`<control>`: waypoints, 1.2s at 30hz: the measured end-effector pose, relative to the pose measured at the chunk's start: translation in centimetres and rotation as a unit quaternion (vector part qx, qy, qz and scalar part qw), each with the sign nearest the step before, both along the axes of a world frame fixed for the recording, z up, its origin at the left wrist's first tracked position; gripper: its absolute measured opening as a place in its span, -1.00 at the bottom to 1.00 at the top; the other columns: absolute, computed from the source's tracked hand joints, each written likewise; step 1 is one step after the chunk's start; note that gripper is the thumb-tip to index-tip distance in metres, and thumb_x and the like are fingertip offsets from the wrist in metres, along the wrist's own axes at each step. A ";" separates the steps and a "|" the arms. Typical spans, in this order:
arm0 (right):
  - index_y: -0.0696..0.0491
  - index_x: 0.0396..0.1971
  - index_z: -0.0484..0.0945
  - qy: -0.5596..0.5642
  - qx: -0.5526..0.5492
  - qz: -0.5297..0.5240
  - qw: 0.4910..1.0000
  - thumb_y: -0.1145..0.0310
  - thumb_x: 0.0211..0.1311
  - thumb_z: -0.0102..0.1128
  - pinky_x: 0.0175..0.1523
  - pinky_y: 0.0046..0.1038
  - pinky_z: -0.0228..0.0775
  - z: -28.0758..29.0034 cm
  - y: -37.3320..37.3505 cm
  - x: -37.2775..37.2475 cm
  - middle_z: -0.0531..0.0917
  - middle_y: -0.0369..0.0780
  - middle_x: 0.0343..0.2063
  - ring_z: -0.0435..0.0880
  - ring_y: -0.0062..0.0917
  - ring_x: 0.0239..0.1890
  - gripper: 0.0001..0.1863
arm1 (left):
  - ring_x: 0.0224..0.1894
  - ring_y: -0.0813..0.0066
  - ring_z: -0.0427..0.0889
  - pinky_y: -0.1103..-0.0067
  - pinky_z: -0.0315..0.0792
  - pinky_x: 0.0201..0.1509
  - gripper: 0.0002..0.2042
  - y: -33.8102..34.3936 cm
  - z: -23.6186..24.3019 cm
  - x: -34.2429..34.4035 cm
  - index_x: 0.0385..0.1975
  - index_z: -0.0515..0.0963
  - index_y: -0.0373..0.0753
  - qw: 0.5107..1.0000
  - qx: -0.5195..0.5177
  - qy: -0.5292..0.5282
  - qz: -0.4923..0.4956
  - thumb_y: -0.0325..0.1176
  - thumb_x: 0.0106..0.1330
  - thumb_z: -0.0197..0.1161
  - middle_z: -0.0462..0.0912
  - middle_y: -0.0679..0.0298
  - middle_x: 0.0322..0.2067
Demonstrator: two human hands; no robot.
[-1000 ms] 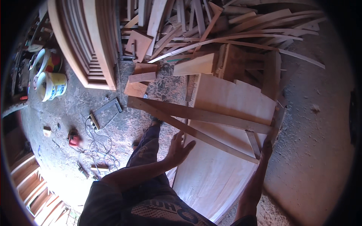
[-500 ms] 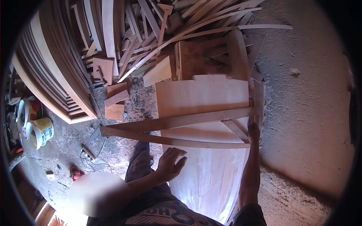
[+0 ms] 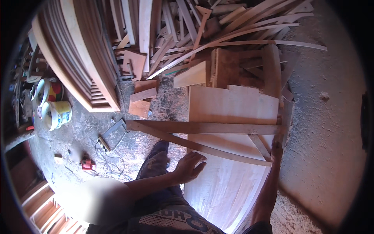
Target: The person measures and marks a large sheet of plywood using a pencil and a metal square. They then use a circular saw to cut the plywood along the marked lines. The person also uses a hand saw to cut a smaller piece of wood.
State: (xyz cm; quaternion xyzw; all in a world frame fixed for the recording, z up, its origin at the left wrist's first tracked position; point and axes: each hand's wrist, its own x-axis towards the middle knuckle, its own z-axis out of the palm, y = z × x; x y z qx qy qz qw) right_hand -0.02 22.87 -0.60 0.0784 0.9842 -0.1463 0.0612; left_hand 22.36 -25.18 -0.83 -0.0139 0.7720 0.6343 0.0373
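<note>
A long, narrow triangular wooden frame (image 3: 218, 128) lies crosswise over a pale wooden panel (image 3: 222, 195). One of its bars is straight and the other curved; they meet at a point on the left, beyond the panel. A short brace (image 3: 260, 147) joins them near the wide right end. At that end my right hand (image 3: 276, 151) is closed on the frame, its fingertips partly hidden. My left hand (image 3: 190, 167) hovers by the panel's left edge, below the curved bar. Its thumb and fingers are apart, with nothing between them.
A heap of loose timber strips (image 3: 222, 35) fills the far side. Stacked curved louvred frames (image 3: 78, 58) stand at the left, near buckets (image 3: 58, 115). A power strip (image 3: 104, 144) with cables and a red tool (image 3: 87, 164) lie on the floor. A wall (image 3: 323, 128) rises right.
My view has swung, so the whole scene sits further right and slightly turned. The frame and both hands keep about the same places relative to the panel.
</note>
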 end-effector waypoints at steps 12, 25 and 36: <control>0.18 -0.17 0.62 -0.044 -0.042 -0.069 0.996 -0.10 0.33 0.26 -0.10 -0.35 0.40 0.9 -2.3 -0.3 0.63 -0.14 -0.39 0.54 -0.45 -0.30 -0.46 | 0.22 0.11 0.42 0.21 0.31 0.33 -0.65 3.5 1.5 -9.3 -0.04 0.52 -0.27 0.951 -0.237 0.196 -0.015 -0.32 0.19 0.34 0.50 0.06 0.10; 0.02 -0.45 0.47 0.004 -0.091 -0.018 0.996 0.03 0.39 0.25 -0.44 -0.49 0.09 -0.5 4.3 1.0 0.34 -0.41 -0.60 0.26 -0.69 -0.55 -0.62 | 0.00 0.19 0.47 0.27 0.37 0.16 -0.56 8.4 -1.8 -14.9 0.07 0.49 -0.37 0.938 -0.304 0.168 -0.001 -0.29 0.20 0.17 0.50 0.10 -0.09; 0.16 -0.19 0.61 -0.049 -0.073 -0.031 0.996 0.03 0.34 0.31 -0.28 -0.50 0.29 0.7 1.3 0.7 0.54 -0.33 -0.45 0.41 -0.63 -0.41 -0.57 | 0.03 0.21 0.44 0.29 0.35 0.14 -0.52 7.9 -2.6 -14.4 0.10 0.49 -0.38 0.930 -0.320 0.179 -0.004 -0.28 0.20 0.20 0.51 0.12 -0.08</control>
